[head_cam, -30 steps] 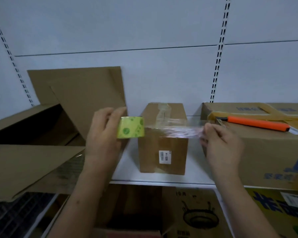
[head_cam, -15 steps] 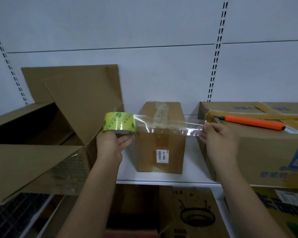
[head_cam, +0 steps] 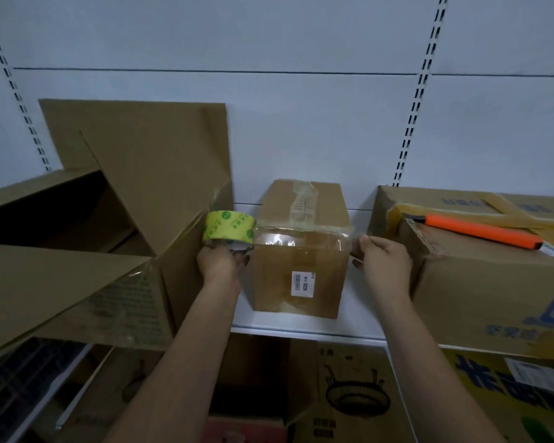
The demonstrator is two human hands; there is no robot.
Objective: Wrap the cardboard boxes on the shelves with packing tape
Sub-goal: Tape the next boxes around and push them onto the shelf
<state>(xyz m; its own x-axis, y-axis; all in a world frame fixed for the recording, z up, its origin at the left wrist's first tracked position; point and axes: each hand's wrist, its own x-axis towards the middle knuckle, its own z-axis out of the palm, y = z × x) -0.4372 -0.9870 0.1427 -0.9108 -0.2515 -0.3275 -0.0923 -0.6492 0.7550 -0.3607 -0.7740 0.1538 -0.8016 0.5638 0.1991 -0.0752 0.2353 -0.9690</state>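
A small closed cardboard box (head_cam: 301, 270) with a white barcode label stands on the white shelf (head_cam: 304, 326) in the middle. Old clear tape runs along its top. My left hand (head_cam: 219, 262) holds a yellow-green tape roll (head_cam: 229, 227) from below, just left of the box's upper front edge. My right hand (head_cam: 381, 260) pinches the free end of the clear tape strip (head_cam: 301, 236) at the box's right side. The strip stretches across the top of the box's front face.
A large open cardboard box (head_cam: 109, 251) with raised flaps fills the shelf's left. A big closed box (head_cam: 493, 282) sits at the right with an orange utility knife (head_cam: 480, 231) on top. More printed boxes (head_cam: 349, 394) stand on the shelf below.
Both hands have moved in toward the small box. The stretched tape strip has come down against the upper front of the box, and the roll now sits close to its left edge.
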